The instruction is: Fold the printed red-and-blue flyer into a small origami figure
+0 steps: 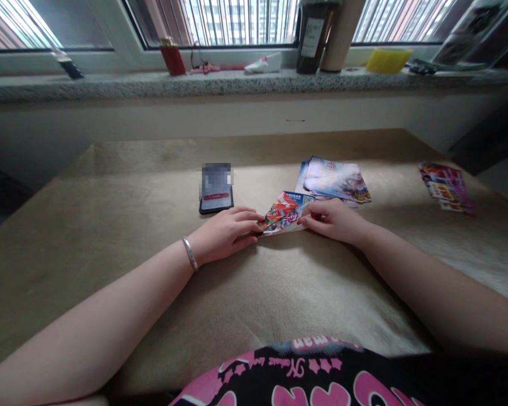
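A colourful printed leaflet [283,217], red, blue and white with a QR code at its top corner, lies on the table between my hands and looks partly folded. My left hand [228,234], wearing a silver bracelet [190,254], holds its left end at the fingertips. At the right end, my right hand [336,220] pinches the edge between thumb and fingers. Just behind that hand sits a stack of glossy printed sheets [336,177]. A phone [217,189] with its screen lit lies beyond my left hand.
More pink and purple printed sheets [446,189] lie on the table's right side. A tan cover [122,225] spreads over the table. Along the granite windowsill [131,87] stand a dark bottle [315,39], a red container [172,57] and a yellow sponge-like block [388,60].
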Demonstrator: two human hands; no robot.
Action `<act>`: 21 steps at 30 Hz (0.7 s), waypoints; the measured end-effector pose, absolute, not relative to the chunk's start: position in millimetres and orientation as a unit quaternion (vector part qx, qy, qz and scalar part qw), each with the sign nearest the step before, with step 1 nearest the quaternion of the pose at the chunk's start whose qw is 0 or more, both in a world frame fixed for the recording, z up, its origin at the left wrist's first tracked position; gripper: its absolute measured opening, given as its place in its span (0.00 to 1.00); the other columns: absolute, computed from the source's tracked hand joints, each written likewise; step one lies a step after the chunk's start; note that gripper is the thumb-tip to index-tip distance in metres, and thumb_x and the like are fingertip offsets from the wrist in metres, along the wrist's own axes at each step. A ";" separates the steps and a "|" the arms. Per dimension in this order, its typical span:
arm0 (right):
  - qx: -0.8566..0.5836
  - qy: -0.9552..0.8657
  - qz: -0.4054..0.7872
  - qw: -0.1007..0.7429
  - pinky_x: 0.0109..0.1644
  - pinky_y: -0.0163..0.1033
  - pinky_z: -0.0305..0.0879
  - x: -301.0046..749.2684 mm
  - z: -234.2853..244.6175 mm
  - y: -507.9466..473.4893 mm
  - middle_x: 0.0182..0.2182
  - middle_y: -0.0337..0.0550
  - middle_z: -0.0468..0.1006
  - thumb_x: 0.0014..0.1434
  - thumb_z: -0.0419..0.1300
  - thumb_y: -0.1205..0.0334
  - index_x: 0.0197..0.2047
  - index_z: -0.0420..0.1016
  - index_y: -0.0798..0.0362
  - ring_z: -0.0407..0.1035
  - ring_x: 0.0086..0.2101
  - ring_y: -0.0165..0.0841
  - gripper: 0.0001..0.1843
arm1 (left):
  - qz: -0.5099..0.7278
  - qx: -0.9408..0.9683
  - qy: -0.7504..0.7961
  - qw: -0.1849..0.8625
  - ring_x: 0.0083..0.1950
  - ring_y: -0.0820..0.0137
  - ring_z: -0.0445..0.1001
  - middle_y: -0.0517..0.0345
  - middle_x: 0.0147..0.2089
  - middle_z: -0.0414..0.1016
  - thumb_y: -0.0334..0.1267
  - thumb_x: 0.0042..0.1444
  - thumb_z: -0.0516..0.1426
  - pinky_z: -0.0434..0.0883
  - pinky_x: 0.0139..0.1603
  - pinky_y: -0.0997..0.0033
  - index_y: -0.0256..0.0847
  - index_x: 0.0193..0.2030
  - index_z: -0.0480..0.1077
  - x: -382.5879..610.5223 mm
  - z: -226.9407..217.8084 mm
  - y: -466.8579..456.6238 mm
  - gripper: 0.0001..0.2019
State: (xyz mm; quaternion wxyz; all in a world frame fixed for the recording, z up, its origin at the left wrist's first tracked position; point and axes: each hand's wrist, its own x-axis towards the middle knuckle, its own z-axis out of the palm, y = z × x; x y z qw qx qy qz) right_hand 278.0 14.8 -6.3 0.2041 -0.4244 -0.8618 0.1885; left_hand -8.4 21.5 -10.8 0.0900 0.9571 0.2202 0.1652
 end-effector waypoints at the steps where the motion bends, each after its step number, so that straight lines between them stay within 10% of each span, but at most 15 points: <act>1: -0.433 -0.855 0.203 0.201 0.25 0.33 0.51 277.6 -5.8 14.9 0.17 0.35 0.66 0.59 0.52 0.56 0.27 0.70 0.53 0.58 0.20 0.26 0.14 | 0.170 0.958 0.216 0.083 0.56 0.65 0.67 0.53 0.54 0.72 0.37 0.62 0.52 0.70 0.55 0.57 0.41 0.47 0.71 -8.1 -10.5 21.4 0.10; 21: -0.511 -0.834 0.110 0.176 0.30 0.34 0.51 263.3 -13.0 17.9 0.25 0.40 0.73 0.58 0.54 0.58 0.32 0.74 0.52 0.64 0.26 0.30 0.10 | 0.156 0.969 0.185 -0.041 0.49 0.65 0.73 0.48 0.49 0.75 0.34 0.62 0.49 0.75 0.45 0.65 0.37 0.58 0.64 -6.0 -4.7 12.9 0.18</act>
